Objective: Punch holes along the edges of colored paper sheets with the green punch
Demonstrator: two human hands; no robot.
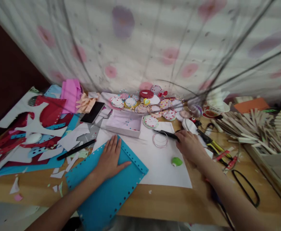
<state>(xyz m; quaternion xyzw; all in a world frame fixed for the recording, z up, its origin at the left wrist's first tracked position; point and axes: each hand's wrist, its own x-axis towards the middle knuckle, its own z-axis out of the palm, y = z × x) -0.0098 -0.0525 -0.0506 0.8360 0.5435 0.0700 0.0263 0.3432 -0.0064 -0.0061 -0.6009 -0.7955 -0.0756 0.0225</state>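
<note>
My left hand [110, 157] lies flat, fingers stretched, on a bright blue sheet [94, 199] with dark dots along its edges and a folded strip at its upper right side. At the right edge of the white paper [164, 175], my right hand [190, 144] is closed on a dark, pointed scissors-like tool [168, 133] whose tip points left. Its grip is partly hidden by my fingers. Under the tool lies a thin ring of wire or thread [160, 141]. A small green-and-white piece [176, 161] rests nearby on the paper.
Behind stand a white open box [124, 123], a phone [92, 112] and several dotted round ornaments [151, 121]. Paper and felt scraps [39, 125] with a black pen-like stick [76, 149] spread left. Pliers [212, 146] and many wooden sticks [251, 128] lie right.
</note>
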